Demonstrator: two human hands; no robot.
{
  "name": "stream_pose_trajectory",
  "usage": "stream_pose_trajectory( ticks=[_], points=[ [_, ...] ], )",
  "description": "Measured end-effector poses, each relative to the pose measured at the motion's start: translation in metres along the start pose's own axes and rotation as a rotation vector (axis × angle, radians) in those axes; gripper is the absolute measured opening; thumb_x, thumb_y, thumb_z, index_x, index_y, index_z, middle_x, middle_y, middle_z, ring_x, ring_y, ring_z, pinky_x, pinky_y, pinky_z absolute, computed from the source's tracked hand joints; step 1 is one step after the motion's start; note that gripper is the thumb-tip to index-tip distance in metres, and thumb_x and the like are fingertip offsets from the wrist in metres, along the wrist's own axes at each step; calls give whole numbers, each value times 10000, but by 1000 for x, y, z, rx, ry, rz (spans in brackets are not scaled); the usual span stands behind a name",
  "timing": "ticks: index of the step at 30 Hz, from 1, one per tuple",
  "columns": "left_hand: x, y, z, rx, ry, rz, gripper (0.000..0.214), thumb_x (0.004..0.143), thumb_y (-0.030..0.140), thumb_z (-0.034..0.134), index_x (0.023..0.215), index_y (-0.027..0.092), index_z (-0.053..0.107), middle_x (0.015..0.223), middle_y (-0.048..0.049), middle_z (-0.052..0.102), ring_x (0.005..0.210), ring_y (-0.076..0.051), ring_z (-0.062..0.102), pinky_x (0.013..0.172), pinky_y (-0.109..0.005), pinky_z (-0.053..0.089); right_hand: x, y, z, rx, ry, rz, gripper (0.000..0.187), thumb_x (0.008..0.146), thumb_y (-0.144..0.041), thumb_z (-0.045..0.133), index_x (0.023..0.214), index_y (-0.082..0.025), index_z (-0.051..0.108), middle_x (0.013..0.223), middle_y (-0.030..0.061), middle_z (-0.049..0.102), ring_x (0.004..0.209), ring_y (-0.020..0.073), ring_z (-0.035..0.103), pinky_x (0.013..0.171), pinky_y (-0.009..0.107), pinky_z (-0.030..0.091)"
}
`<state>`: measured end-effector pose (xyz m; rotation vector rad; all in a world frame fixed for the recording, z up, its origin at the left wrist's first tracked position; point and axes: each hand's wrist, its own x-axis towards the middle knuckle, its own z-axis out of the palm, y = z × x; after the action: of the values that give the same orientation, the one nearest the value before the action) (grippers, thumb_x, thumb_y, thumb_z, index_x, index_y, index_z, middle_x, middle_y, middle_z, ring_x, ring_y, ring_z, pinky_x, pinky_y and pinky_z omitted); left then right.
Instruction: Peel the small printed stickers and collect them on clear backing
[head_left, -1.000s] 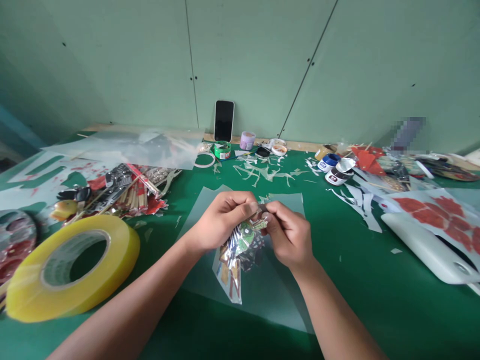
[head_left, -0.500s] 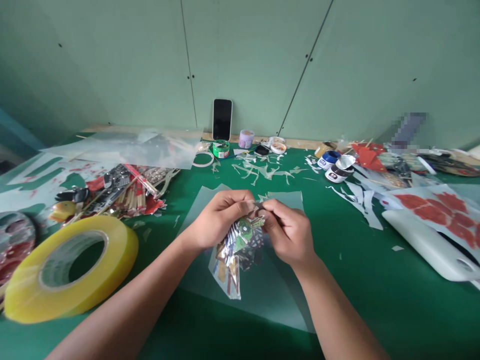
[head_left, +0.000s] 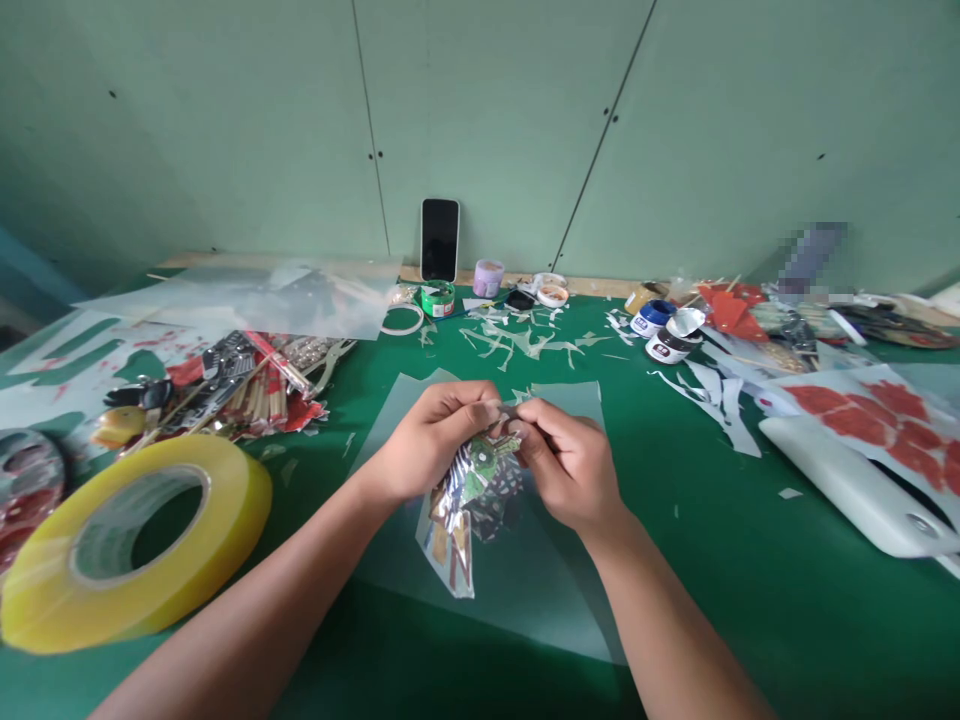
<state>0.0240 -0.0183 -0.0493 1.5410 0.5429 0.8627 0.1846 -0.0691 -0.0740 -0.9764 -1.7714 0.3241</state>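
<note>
Between my hands hangs a painted clear-film cutout (head_left: pixel 480 478), glossy, with green, black-and-white, brown and blue patches. My left hand (head_left: pixel 431 440) is closed on its upper left edge, thumb on top. At the upper right, my right hand (head_left: pixel 566 455) pinches it, and the fingertips of both hands nearly meet. Those fingertips hide the top of the cutout. Beneath it lies a translucent sheet (head_left: pixel 540 600) on the green table (head_left: pixel 720 600). The cutout's lower end, striped in brown and blue, hangs tilted over the sheet.
Left stands a big yellow tape roll (head_left: pixel 240 520), beside a heap of painted pieces and sticks (head_left: pixel 255 390). A phone (head_left: pixel 439 240) leans on the wall. Film scraps (head_left: pixel 525 340) lie behind my hands. Paint jars (head_left: pixel 671 345) and a white-handled tool (head_left: pixel 847 480) are at right.
The whole view has shifted slightly, so things sit a little further left. Both hands keep their grip on the cutout, whose angle and shine differ slightly.
</note>
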Motion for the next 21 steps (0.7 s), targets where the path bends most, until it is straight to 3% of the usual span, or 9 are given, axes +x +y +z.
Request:
stream_pose_trajectory(
  ticks=[11, 17, 21],
  points=[
    [0, 3, 1, -35, -29, -25, 317, 848, 352, 553, 604, 163, 477, 583, 27, 409, 533, -89, 307, 523, -250, 271, 1, 0, -4, -33, -10, -47, 220, 964, -250, 476, 755, -205, 528, 548, -58, 399, 468, 80, 363, 466, 220, 297],
    [0, 3, -1, -49, -63, -79, 273, 835, 307, 542, 615, 162, 472, 580, 35, 402, 531, -85, 318, 524, -248, 260, 0, 1, -4, -106, -21, -100, 179, 956, -215, 474, 789, -199, 537, 584, -46, 460, 483, 75, 412, 482, 206, 319],
    [0, 3, 0, -92, -53, -134, 256, 835, 310, 529, 633, 162, 478, 599, 29, 418, 530, -89, 323, 520, -255, 261, 0, 2, -3, -72, -32, -61, 204, 967, -249, 463, 781, -201, 534, 569, -51, 444, 472, 78, 409, 474, 213, 305]
  ],
)
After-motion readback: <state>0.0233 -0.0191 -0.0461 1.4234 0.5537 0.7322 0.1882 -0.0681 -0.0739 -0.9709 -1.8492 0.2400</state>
